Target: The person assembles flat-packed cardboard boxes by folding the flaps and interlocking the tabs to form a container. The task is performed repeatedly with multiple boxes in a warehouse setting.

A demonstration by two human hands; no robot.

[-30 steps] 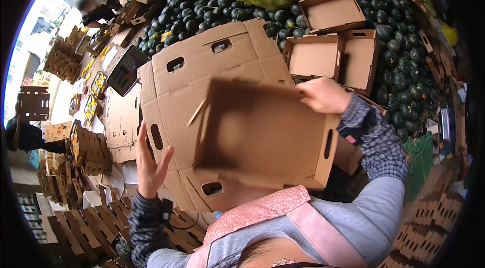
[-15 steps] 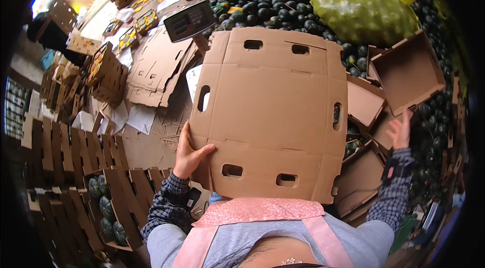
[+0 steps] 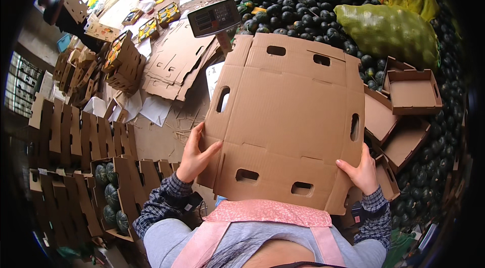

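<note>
In front of me is a flat cardboard box blank (image 3: 290, 116), creased and pierced with oval hand slots along its sides. My left hand (image 3: 197, 156) grips its left edge, thumb on top and fingers beneath. Lower on the right edge, my right hand (image 3: 361, 171) grips it the same way, with the fingertips mostly hidden. Folded cardboard trays (image 3: 415, 89) lie to the right, just beyond my right hand. A scale display (image 3: 214, 17) on a post rises behind the blank's far left corner.
Dark green squashes (image 3: 303, 3) are heaped at the back and right, with a yellow-green net sack (image 3: 389, 33) on them. Flat blanks (image 3: 174, 61) lie stacked at left. Rows of upright boxes (image 3: 86, 137) stand nearer, some holding squashes. A person (image 3: 65, 15) carries cardboard at far left.
My right hand has come down from beside the tray at the right and taken the blank's right edge. That tray now lies level on the others. The whole view has shifted.
</note>
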